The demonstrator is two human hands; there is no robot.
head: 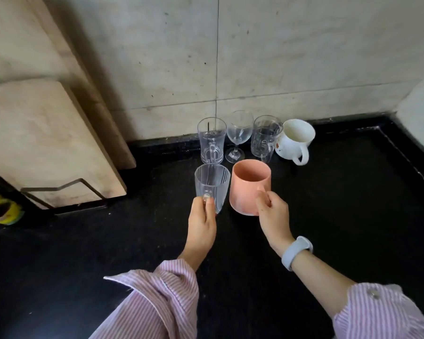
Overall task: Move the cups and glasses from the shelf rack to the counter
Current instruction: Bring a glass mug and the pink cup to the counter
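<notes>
My left hand (202, 217) grips the handle of a clear ribbed glass mug (212, 184), upright at the black counter (340, 204). Beside it my right hand (272, 214) grips the handle of a pink mug (249, 185); whether either mug touches the counter I cannot tell. Behind them, along the wall, stand a clear glass mug (212, 143), a wine glass (239, 133), a patterned glass mug (264, 138) and a white mug (295, 140).
Wooden cutting boards (42, 143) lean in a metal holder (64, 189) at the left. A yellow-green object (3, 211) lies at the far left edge. The tiled wall (279, 57) closes the back, and a raised ledge (421, 111) borders the right.
</notes>
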